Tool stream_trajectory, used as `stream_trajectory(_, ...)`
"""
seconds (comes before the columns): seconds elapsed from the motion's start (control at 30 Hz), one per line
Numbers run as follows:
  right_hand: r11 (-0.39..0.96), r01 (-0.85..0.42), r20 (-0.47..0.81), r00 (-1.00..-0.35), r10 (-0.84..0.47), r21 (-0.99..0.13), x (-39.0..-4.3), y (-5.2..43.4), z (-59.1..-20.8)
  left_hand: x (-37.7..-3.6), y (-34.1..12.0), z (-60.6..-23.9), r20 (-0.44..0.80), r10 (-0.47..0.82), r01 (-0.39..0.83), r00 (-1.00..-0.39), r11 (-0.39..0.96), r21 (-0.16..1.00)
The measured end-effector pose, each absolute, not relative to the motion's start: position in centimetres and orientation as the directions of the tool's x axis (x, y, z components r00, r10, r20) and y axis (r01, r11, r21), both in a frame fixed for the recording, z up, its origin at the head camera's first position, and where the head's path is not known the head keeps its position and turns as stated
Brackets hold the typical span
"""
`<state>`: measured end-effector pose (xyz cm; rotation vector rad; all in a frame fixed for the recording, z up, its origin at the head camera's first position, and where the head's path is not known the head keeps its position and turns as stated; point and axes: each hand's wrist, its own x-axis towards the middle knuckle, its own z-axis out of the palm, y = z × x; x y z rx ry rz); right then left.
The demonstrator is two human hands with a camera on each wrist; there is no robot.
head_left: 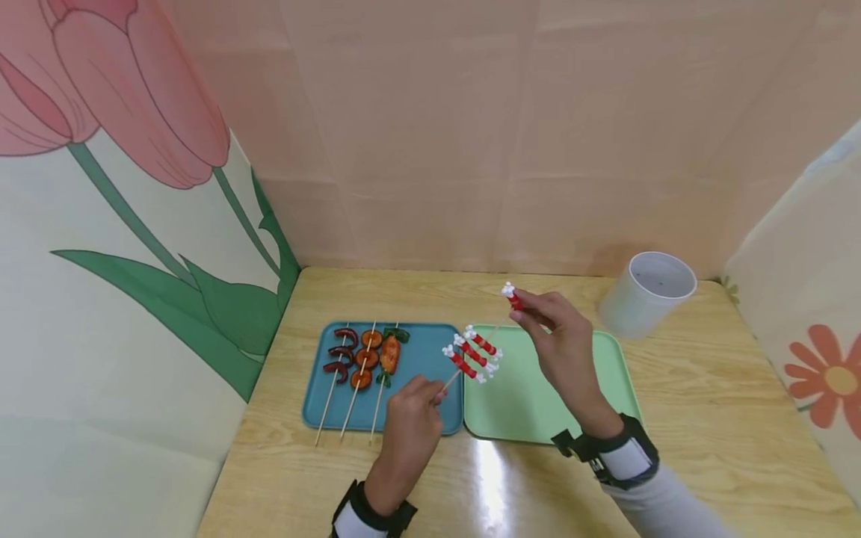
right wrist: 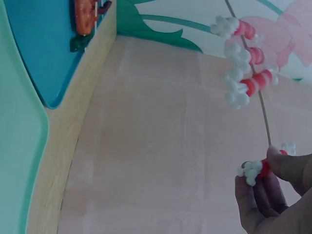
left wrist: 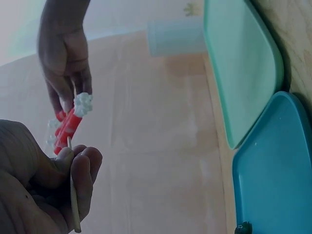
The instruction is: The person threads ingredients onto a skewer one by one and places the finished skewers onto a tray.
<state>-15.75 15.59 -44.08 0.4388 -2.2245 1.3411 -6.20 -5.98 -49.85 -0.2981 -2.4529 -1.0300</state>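
Three skewers (head_left: pixel 359 366) lie on the blue tray (head_left: pixel 424 359); green tray (head_left: pixel 531 403) bare.

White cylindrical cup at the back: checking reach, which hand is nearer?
Right. The right hand is raised just left of the white cylindrical cup; the left hand is much farther, over the blue tray.

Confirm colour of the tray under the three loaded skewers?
Blue tray; the head view shows it best, beside the green tray.

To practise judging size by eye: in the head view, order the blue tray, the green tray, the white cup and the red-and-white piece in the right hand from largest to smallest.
1. blue tray and green tray: look alike, so unranked.
2. white cup.
3. red-and-white piece, pinched by the right hand.
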Motion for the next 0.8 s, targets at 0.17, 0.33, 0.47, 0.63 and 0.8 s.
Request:
stream_trajectory(0.17,0.521,-0.525,0.615,-0.789,-0.001,-0.673,-15.6,15.1,-44.3,-6.2,-6.1,-49.8,0.486,0.017,0.359,-0.874,0.696,0.622)
stream_trajectory(0.33,0.595,-0.525,0.648,-0.761,-0.010,-0.608,-15.4,14.7,-44.5,-6.0,-6.3,-49.7,0.487,0.017,0.355,-0.873,0.707,0.611)
stream_trajectory(0.47,0.608,-0.550,0.681,-0.732,-0.019,-0.573,-15.3,14.4,-44.8,-5.9,-6.4,-49.6,0.481,0.018,0.355,-0.877,0.699,0.621)
stream_trajectory(0.63,0.590,-0.570,0.690,-0.723,-0.028,-0.573,-15.4,14.3,-45.3,-5.8,-6.4,-49.4,0.463,0.010,0.349,-0.886,0.672,0.653)
stream_trajectory(0.8,0.558,-0.560,0.672,-0.740,-0.005,-0.613,-15.3,14.4,-45.2,-5.9,-6.2,-49.3,0.459,-0.005,0.340,-0.888,0.665,0.665)
